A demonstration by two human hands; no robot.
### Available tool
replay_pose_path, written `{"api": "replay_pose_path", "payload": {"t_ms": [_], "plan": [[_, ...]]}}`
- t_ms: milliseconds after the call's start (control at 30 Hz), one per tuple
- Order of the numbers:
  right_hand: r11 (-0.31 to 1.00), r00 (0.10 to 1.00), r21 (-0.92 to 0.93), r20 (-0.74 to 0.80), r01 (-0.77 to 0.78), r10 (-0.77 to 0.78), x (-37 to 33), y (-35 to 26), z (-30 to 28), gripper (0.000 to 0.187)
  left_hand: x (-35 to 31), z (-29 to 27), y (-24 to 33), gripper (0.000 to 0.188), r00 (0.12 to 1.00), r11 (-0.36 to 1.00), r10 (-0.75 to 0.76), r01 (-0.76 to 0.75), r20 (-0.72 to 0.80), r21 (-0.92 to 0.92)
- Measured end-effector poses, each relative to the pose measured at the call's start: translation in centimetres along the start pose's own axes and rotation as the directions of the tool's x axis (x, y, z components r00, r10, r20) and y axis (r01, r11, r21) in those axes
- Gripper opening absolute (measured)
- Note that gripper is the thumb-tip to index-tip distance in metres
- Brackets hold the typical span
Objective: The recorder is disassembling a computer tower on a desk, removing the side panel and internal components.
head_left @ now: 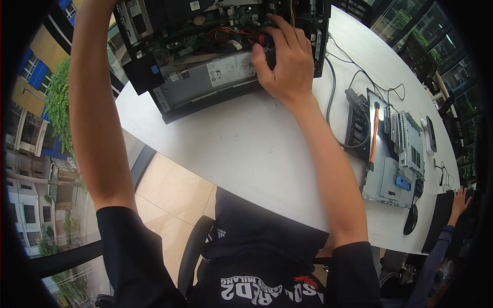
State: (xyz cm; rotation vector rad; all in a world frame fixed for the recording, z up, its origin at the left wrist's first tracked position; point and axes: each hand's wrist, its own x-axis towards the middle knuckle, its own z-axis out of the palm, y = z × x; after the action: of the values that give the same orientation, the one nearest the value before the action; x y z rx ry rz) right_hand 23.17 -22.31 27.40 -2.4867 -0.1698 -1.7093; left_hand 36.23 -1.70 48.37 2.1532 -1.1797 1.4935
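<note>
An opened desktop computer case (205, 95) lies at the top of the view, cut off by the upper edge. Inside it are a green circuit board (246, 19), orange and black cables (221, 35) and a grey metal power supply (197, 77) with a white label. Over the case's right part is my right hand (288, 64), thumb and bent fingers apart around a dark part with a red end (264, 40); no firm grip shows. My left forearm (95, 102) runs up past the case's left side, and my left hand lies beyond the upper edge.
On the white table (241, 149), right of the case, sit a metal panel with drive parts (387, 154), an orange cable (376, 128), black cords (334, 102) and a black mouse (410, 219). Another person's hand (460, 201) rests at the far right. A chair (195, 251) stands beside me.
</note>
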Motion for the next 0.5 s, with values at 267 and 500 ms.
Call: {"api": "replay_pose_path", "payload": {"t_ms": [267, 500], "plan": [[0.999, 0.999, 0.011, -0.004, -0.038, 0.039, 0.3, -0.6, -0.2, 0.038, 0.2, -1.1, 0.6, 0.057, 0.992, 0.995, -0.1, 0.101, 0.079, -0.011], [0.997, 0.997, 0.028, 0.003, -0.073, 0.073, 0.4, -0.7, -1.2, 0.04, 0.5, 0.3, -1.6, 0.068, 0.98, 0.99, -0.108, 0.089, 0.17, 0.113]]}}
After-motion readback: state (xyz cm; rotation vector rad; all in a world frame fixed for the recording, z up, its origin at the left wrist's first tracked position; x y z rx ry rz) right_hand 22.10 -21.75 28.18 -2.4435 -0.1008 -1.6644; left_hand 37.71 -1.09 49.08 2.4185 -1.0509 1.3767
